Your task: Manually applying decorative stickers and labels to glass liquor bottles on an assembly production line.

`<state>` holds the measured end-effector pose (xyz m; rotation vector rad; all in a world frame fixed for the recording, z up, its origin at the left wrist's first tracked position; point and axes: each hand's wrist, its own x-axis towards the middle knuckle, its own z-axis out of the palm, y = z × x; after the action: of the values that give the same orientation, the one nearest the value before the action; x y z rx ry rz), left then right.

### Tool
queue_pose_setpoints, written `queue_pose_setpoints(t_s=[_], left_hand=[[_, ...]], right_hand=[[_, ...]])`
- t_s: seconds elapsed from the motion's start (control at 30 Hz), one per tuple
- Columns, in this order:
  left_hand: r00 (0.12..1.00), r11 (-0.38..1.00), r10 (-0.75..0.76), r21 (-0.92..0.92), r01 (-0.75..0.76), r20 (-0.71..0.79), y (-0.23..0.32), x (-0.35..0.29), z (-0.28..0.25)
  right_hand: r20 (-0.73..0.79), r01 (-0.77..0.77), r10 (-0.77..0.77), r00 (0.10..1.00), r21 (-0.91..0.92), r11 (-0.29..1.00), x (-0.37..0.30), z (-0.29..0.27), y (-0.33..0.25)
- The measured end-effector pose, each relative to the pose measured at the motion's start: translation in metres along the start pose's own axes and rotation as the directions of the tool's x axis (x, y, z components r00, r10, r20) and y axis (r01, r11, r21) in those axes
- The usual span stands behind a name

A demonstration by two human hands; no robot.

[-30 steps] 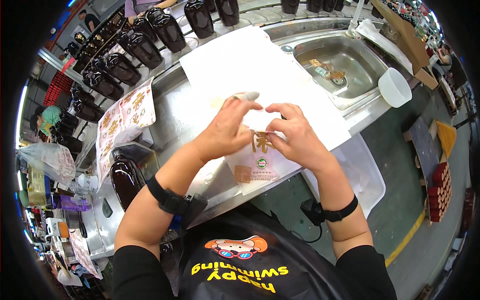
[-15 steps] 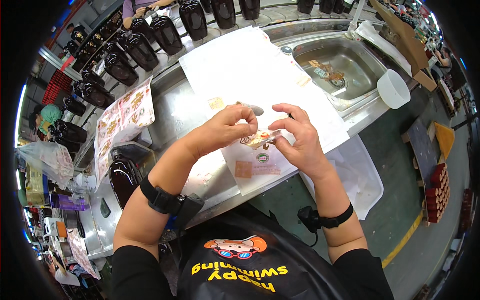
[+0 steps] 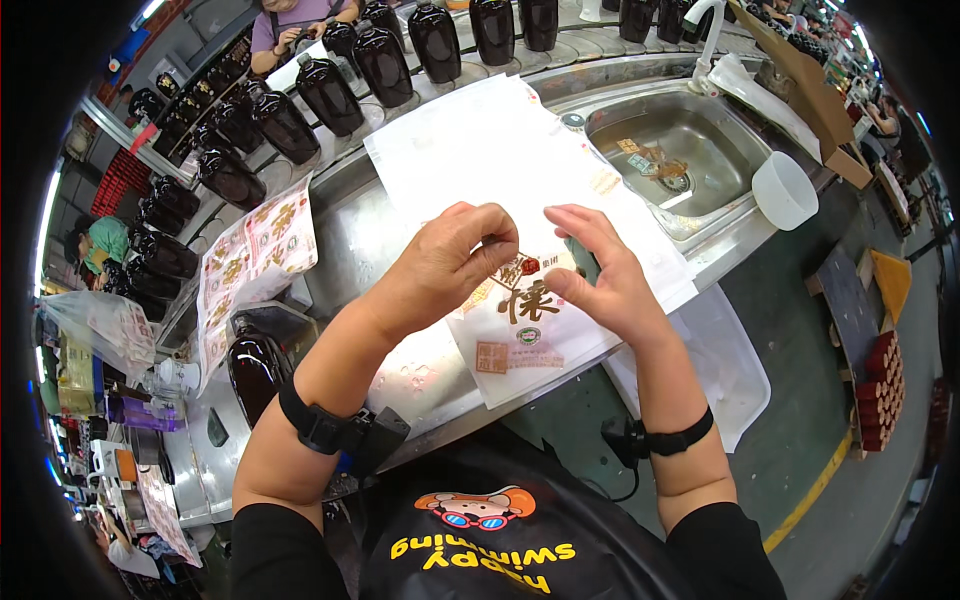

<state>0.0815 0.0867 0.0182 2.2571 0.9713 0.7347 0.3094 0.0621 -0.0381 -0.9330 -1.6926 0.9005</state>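
Observation:
A thin clear decal film [image 3: 530, 302], printed with gold characters and a red mark, spreads over a white paper sheet [image 3: 470, 135]. Its upper edge meets the fingertips of my left hand [image 3: 450, 262], closed in a pinch with the tips partly hidden. To the right, my right hand [image 3: 605, 275] curves beside the film, thumb and fingers apart around a small dark green flat piece [image 3: 586, 262], mostly hidden by the fingers. Lower on the print are a green round mark and a brown square seal. The sheet lies on the steel counter [image 3: 355, 225].
Dark glass bottles [image 3: 328, 95] line the conveyor beyond the counter; another bottle [image 3: 255, 370] lies near my left elbow. Printed sheets [image 3: 255, 250] rest at left. A sink [image 3: 735, 130] with water, a white tub [image 3: 783, 190] and a tap are at right. Another person [image 3: 290, 30] sits across.
The crumpled film between my hands now shows flatter, its gold characters readable. My right thumb and fingers have parted from it. The grey piece by my left fingers is no longer seen there.

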Motion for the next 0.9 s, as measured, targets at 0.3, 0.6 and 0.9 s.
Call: queue_pose_setpoints(t_s=[0.3, 0.6, 0.9], left_hand=[[0.955, 0.83, -0.244, -0.474, 0.294, 0.166, 0.001, -0.002, 0.002], [0.932, 0.671, -0.265, -0.647, 0.362, 0.246, 0.004, -0.003, 0.005], [0.936, 0.597, -0.284, -0.725, 0.343, 0.208, 0.004, -0.007, 0.006]], right_hand=[[0.032, 0.293, -0.295, 0.955, -0.26, 0.92, 0.003, 0.003, -0.009], [0.036, 0.049, -0.051, 0.998, 0.049, 0.998, -0.002, 0.003, -0.011], [0.275, -0.289, 0.182, 0.944, 0.424, 0.858, -0.005, 0.009, -0.009]])
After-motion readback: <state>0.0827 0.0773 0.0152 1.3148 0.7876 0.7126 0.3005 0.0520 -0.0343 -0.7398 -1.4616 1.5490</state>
